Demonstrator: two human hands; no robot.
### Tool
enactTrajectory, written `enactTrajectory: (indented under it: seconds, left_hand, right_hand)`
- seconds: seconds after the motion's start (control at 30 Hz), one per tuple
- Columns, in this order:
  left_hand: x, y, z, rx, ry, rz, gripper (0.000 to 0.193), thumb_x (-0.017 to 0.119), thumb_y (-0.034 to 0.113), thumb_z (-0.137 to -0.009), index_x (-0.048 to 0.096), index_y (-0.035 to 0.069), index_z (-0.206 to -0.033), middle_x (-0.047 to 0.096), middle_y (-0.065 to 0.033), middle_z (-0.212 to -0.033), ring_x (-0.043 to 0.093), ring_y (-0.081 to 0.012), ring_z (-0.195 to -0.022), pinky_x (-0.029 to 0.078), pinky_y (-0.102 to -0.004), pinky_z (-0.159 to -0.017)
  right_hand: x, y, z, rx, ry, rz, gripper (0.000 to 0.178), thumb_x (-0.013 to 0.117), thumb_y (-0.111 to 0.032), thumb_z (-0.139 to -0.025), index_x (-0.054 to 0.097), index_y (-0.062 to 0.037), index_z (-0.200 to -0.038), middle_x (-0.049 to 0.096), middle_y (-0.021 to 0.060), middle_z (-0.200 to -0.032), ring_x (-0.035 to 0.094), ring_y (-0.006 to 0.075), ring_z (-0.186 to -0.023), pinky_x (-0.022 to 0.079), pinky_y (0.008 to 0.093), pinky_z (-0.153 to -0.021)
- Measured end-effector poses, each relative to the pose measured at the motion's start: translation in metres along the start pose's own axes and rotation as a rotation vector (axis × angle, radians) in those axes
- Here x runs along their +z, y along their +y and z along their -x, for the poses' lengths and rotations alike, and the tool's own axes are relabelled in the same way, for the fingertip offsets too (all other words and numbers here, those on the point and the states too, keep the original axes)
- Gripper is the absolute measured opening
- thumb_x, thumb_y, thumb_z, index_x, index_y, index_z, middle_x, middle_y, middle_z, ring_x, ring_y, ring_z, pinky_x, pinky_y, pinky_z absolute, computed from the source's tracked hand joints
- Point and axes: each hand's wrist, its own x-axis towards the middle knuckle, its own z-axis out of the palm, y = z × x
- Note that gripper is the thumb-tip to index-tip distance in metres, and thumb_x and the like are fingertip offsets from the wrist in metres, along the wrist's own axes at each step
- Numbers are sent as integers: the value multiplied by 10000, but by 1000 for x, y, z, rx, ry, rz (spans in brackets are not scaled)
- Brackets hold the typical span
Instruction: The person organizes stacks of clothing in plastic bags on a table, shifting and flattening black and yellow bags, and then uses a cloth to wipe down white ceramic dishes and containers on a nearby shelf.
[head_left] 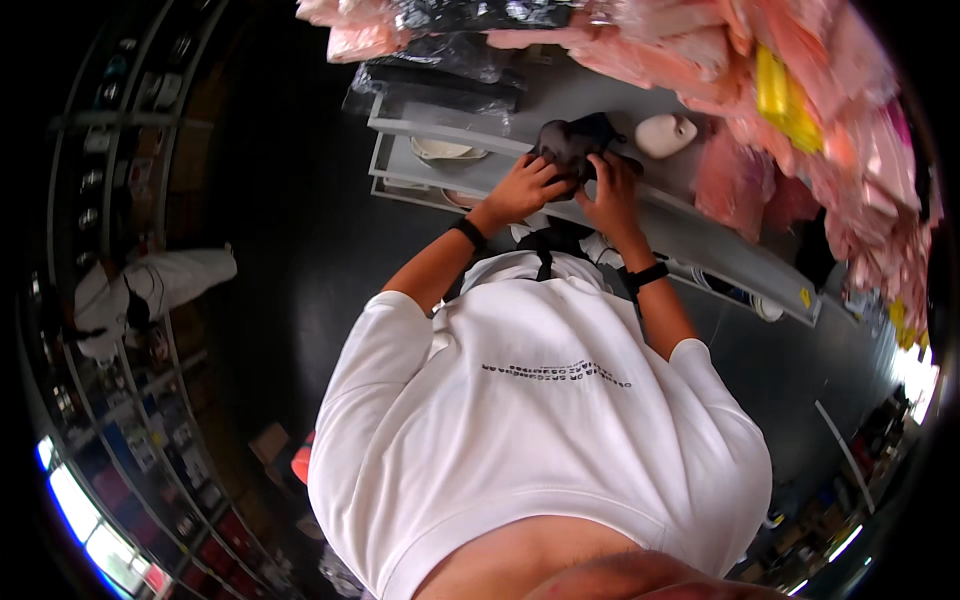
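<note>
**Dark piece gripped in both hands at the edge of the grey surface**

A small black item (572, 143), seemingly soft fabric or moulded padding, is held above the grey surface (560, 100) by both hands. The left hand (525, 187) is closed on its lower left side, with the fingers (548, 180) curled around the material. The right hand (610, 190) is closed on its lower right side in the same way, the thumb pressed against the front. A black band is worn on each wrist. What exactly is being done to the piece cannot be told, as much of it is covered by the hands.

Just beside the black item, to its right, a pale rounded form (666, 133) is seen on the surface. To its left a shallow white bowl-shaped piece (445, 150) is lying in a grey tray (400, 160). Pink plastic bags (800, 120) are heaped along the far side, with dark bagged goods (450, 55) behind.

Several risks are judged likely. The pale form could be knocked by the right hand, since it lies so near. The black item could slip and drop over the surface's near edge, as it is held close to that edge. The piled bags could slide down onto the work area if nudged.
</note>
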Motion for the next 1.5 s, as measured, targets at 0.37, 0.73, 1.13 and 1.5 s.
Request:
enactTrajectory:
  seconds: [0.37, 0.73, 1.13, 1.5]
  left_hand:
    - [-128, -7, 80, -68, 64, 228, 594, 669, 66, -654, 598, 150, -1238, 548, -65, -1041, 553, -267, -955, 483, -396, -819]
    - [-276, -111, 241, -161, 88, 293, 693, 678, 282, -675, 550, 167, -1347, 555, -79, -1079, 537, -288, -1037, 361, -473, -1041]
    - [-388, -265, 363, -1042, -310, 247, 368, 629, 343, -810, 702, -18, -808, 689, -224, -781, 689, -398, -753, 553, -481, -681]
    - [-472, -463, 315, -758, 289, 641, 392, 811, 326, -757, 701, -41, -839, 658, -187, -1004, 617, -325, -977, 475, -401, -872]
  right_hand:
    - [72, -63, -32, -247, -105, -52, 597, 745, -115, -726, 427, -149, -1230, 473, 147, -1314, 446, 375, -1253, 312, 541, -1050]
    - [208, -232, -4, -67, -402, -325, 448, 730, -212, -773, 563, 20, -1118, 600, 221, -1107, 567, 428, -1058, 455, 488, -915]
    - [305, -359, -129, 475, -504, -293, 388, 594, 2, -733, 577, 16, -1120, 636, 264, -1055, 585, 453, -1038, 463, 463, -898]
    - [475, -424, -310, 165, -297, -408, 372, 750, -151, -716, 567, -13, -1009, 579, 207, -1035, 523, 420, -986, 421, 477, -867]
